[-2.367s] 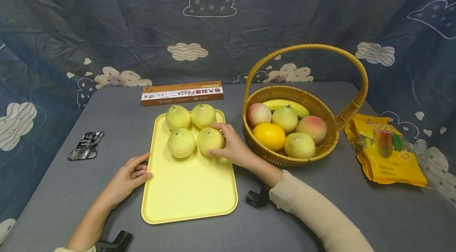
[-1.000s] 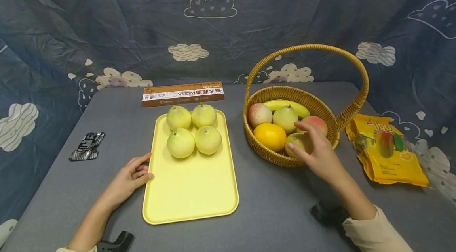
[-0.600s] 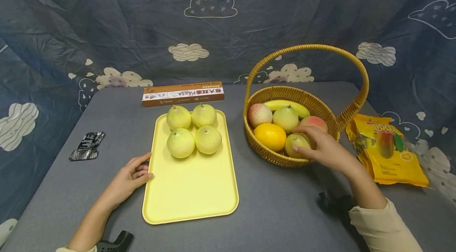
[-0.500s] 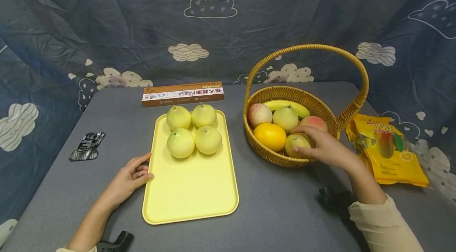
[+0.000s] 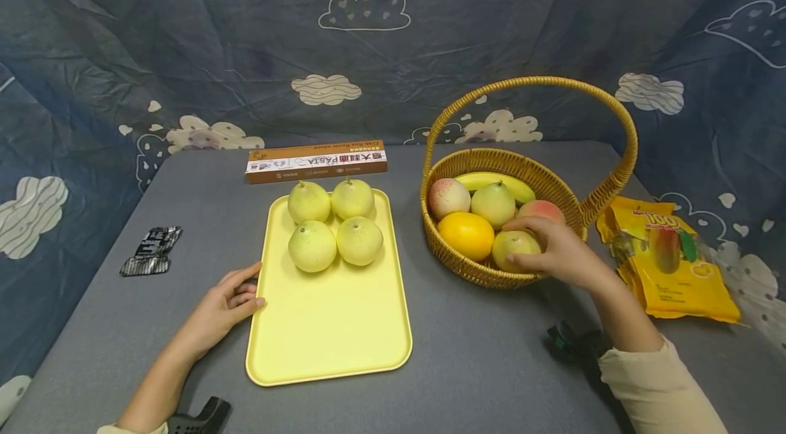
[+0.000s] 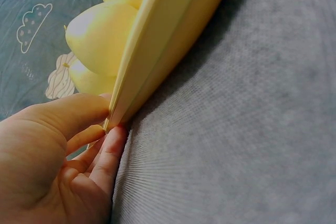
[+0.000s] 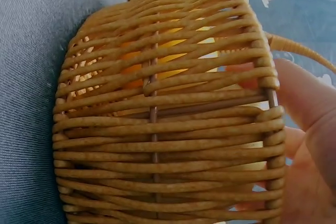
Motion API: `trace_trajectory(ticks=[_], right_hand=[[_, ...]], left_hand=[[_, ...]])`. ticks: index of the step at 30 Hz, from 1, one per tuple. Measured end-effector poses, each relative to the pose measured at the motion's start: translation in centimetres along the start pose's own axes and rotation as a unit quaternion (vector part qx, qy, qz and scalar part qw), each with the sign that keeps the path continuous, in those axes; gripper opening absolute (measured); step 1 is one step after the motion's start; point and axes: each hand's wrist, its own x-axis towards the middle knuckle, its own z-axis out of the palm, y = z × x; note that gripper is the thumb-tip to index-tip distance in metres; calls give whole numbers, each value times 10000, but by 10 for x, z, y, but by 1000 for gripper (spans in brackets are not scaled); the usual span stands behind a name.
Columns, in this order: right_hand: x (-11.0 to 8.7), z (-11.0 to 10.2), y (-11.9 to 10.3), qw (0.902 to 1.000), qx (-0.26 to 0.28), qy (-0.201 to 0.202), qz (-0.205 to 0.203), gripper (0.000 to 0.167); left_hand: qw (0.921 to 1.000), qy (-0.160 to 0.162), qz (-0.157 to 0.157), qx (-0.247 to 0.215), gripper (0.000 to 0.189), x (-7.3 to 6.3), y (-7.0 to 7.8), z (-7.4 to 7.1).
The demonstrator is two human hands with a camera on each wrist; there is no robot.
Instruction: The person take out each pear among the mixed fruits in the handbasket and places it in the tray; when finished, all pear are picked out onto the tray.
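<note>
In the head view, my right hand (image 5: 561, 253) reaches over the near rim of the wicker basket (image 5: 475, 272) and grips a yellow-green, pear-like fruit (image 5: 513, 249) between thumb and fingers. In the right wrist view, the basket's woven side (image 7: 173, 156) hides most of that grip. The fruit sits beside an orange-yellow fruit (image 5: 465, 235) and a peach (image 5: 543, 211). At the left edge of the yellow tray (image 5: 328, 331), my left hand (image 5: 217, 311) pinches the rim, as the left wrist view shows. Several similar yellow-green fruits (image 5: 312, 246) sit together on the tray's far half.
Behind the tray lies a pasta box (image 5: 316, 162). A yellow snack bag (image 5: 675, 260) lies right of the basket, a black wrapper (image 5: 151, 251) at the left. The basket's tall handle (image 5: 534, 81) arches over its fruit, including a banana (image 5: 497, 183).
My right hand has let go of a fruit on the tray, moved right to the basket and closed round the near fruit there. My left hand has stayed at the tray edge.
</note>
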Motion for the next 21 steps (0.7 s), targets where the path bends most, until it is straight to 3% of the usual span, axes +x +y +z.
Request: trace_trajectory(ticks=[3,6,12,16,21], right_hand=[[-6,-3,-8,9989,167,351,260,41],[-11,-7,-22,9944,702,718,320,42],[-9,-2,-57,9769,1729,1137,-539,54],[-4,16,-81,9677,2074,1080,-944,54],[6,51,-101,9627,2481,498,-962,50]], left_hand=[[10000,-15,-20,8,62,0,0,0],[10000,-25,-48,-10,63,0,0,0],[10000,-9,-58,-38,63,-1,0,0],[10000,6,-33,-30,62,-2,1,0],[10000,18,57,-26,62,-2,2,2]])
